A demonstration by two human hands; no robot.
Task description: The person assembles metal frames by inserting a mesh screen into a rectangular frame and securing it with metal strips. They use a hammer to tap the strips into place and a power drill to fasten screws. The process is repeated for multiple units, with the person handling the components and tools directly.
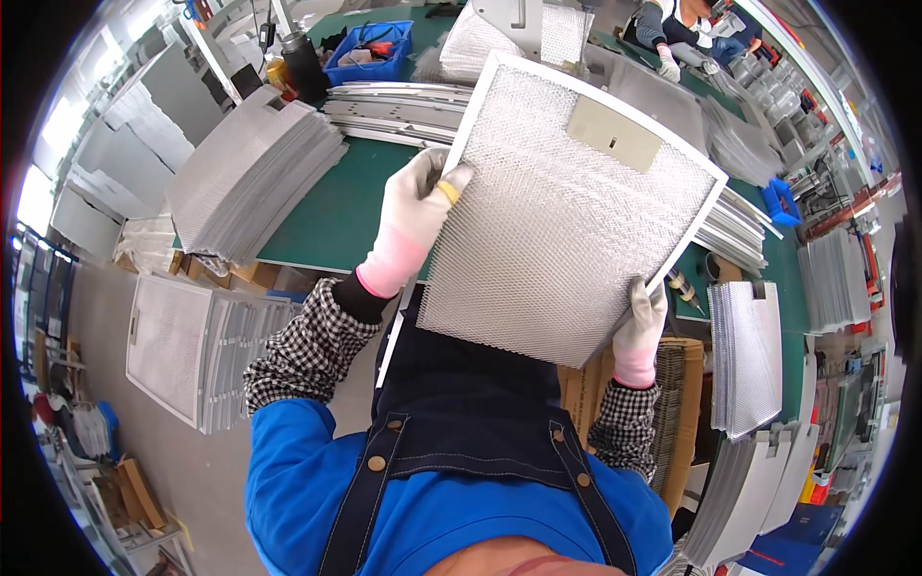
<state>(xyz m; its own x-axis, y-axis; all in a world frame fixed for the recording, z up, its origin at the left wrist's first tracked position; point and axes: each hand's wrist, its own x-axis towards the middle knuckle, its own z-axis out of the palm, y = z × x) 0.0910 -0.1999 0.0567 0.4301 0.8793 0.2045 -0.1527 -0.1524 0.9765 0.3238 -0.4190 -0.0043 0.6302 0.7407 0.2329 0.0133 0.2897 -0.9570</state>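
A rectangular metal mesh filter panel (547, 221) is held up in front of me, tilted, above the table's near edge. White framing runs along its far edge and two sides; the near edge shows bare mesh. Near its far edge sits a tan plate (615, 134) with a small slot. My left hand (415, 206), in a white and pink glove with a yellow band on one finger, pinches the left side frame. At the near right corner, my gloved right hand (641, 331) is closed on the panel, its fingers partly hidden. A thin white strip (394, 336) shows below my left hand.
On the green table (298, 216) lie a mesh sheet stack (250, 182), metal strips (394, 113), a blue bin (370, 58) and a power screwdriver (686, 291). Panels (168, 336) stand at left, mesh sheets (744, 355) at right. A co-worker's gloved hand (667, 65) shows across the table.
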